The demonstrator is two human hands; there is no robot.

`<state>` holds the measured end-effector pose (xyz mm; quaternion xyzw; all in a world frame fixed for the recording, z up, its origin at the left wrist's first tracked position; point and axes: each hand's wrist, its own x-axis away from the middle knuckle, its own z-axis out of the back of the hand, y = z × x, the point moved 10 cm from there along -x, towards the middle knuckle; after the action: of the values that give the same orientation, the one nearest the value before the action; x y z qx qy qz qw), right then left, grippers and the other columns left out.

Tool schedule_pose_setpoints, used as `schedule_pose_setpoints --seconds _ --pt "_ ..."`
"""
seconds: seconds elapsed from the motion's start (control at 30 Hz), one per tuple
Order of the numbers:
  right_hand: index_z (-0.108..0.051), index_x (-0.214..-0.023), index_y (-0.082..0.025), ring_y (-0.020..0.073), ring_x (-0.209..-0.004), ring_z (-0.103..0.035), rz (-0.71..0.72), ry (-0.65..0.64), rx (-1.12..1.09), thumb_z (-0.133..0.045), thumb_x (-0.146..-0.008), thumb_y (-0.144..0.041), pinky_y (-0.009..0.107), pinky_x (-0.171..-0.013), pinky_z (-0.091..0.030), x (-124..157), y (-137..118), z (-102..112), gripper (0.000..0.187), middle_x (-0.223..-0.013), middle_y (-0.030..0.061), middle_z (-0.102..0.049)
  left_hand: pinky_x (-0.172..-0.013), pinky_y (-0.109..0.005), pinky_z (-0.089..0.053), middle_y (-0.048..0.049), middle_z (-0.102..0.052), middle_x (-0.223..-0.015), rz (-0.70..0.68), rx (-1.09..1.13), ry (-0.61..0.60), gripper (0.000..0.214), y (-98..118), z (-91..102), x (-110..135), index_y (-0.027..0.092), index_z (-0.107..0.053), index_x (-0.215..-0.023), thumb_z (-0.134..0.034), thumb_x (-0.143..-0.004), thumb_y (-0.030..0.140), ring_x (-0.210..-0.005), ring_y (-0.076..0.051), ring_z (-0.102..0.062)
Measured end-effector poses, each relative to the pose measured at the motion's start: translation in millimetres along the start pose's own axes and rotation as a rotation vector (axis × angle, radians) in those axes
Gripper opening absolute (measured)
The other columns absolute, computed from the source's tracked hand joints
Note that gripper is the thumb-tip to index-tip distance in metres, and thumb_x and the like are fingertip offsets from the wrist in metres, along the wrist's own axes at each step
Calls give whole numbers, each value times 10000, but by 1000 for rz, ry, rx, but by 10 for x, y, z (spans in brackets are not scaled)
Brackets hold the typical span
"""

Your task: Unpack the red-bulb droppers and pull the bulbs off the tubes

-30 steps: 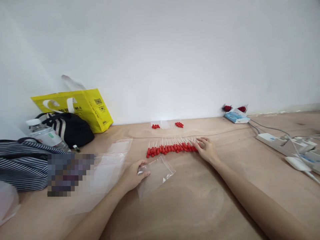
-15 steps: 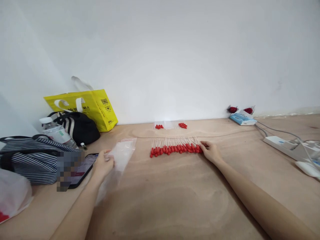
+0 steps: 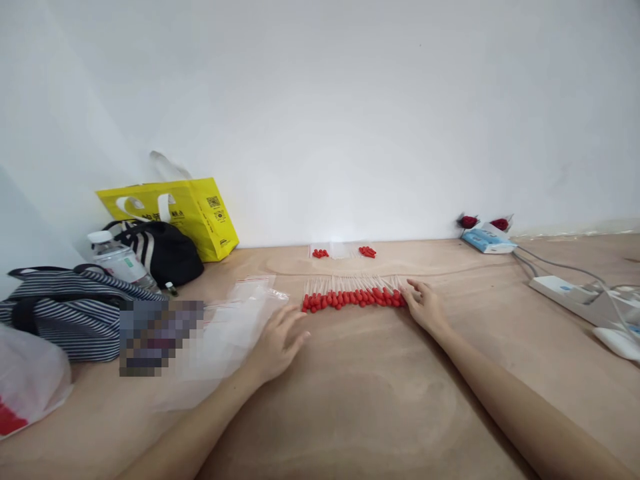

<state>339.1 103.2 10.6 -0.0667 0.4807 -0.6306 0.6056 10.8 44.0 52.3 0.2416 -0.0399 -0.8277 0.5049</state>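
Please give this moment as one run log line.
left hand: open, at edge of clear plastic bags | right hand: open, touching end of red-tipped sticks

On the bench (image 3: 350, 407), a row of sticks (image 3: 353, 294) lies crosswise before us, our right hand (image 3: 426, 308) touching its right end. Our left hand (image 3: 277, 343) rests left of the row, on the edge of a pile of plastic bags (image 3: 225, 333). Behind the row, by the wall, lie two small packets (image 3: 320, 253). Far left stand a holdall (image 3: 65, 308), a bottle (image 3: 117, 259) and a tote (image 3: 200, 213); far right, a power strip (image 3: 570, 292)
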Motion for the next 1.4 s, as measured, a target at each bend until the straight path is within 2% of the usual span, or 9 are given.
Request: schedule_pose_setpoints --seconds 0.07,0.23,0.33,0.6,0.73,0.87,0.97,1.17,1.4 --pt "-575 -1070 -151 247 -1022 -520 157 50 -35 -483 -781 -415 406 -902 -393 145 -313 151 403 -1076 145 -575 -992 -400 -327 -74 -429 -1296 -48 82 -196 390 121 -240 48 226 -480 -1180 -438 -823 376 -1186 -226 -394" --pt "-490 -1213 -233 240 -1148 -438 562 -633 -52 -510 -793 -400 412 -958 -355 897 -1023 -240 452 -1244 97 -489 -1034 -428 -268 -45 -351 -1372 -66 130 -362 447 164 -404 139 260 -423 -1253 -409 -838 426 -1258 -223 -311" --pt "-478 -1227 -248 251 -1174 -410 586 -764 -1 -496 -802 -416 442 -972 -328 1085 -1065 -332 458 -1276 95 -461 -1036 -434 -264 -47 -354 -1370 -51 117 -352 449 139 -395 129 254 -430 -1250 -416 -836 428 -1263 -220 -303" --pt "-523 -1186 -230 250 -1155 -431 476 -791 -98 -517 -785 -438 436 -964 -339 968 -989 -382 452 -1238 100 -499 -1041 -430 -257 -32 -356 -1370 -19 144 -384 444 115 -395 120 277 -442 -1240 -442 -822 426 -1264 -223 -301" --pt "-580 -1110 -203 238 -1078 -506 226 -758 -303 -447 -810 -491 421 -933 -373 835 -825 -380 436 -1147 100 -573 -1030 -418 -272 -33 -427 -1323 -12 227 -337 408 91 -379 108 269 -498 -1184 -481 -798 401 -1229 -220 -357" --pt "-532 -1150 -155 221 -896 -606 -175 -634 -683 -292 -827 -592 421 -870 -416 671 -466 -412 593 -976 115 -645 -862 -362 -442 -69 -630 -1020 214 437 -65 355 -218 -261 -20 173 -573 -1024 -418 -808 409 -966 -202 -572" --pt "-529 -1124 -134 195 -761 -631 -336 -580 -864 -310 -810 -613 387 -804 -447 629 -311 -461 613 -857 104 -658 -726 -329 -479 -56 -635 -822 322 402 125 321 -420 -171 -162 146 -578 -882 -428 -788 414 -779 -188 -595" --pt "-580 -985 -141 153 -618 -594 -305 -597 -753 -432 -744 -629 322 -681 -451 643 -371 -447 564 -708 51 -637 -763 -356 -423 -54 -569 -857 121 35 170 223 -195 -156 -569 174 -587 -825 -560 -716 367 -844 -214 -528" --pt "-578 -972 -137 140 -601 -576 -249 -623 -694 -399 -770 -613 301 -647 -449 639 -448 -438 547 -683 39 -618 -748 -354 -406 -35 -572 -730 98 86 326 120 -182 -89 -619 178 -563 -681 -534 -736 282 -774 -207 -521"
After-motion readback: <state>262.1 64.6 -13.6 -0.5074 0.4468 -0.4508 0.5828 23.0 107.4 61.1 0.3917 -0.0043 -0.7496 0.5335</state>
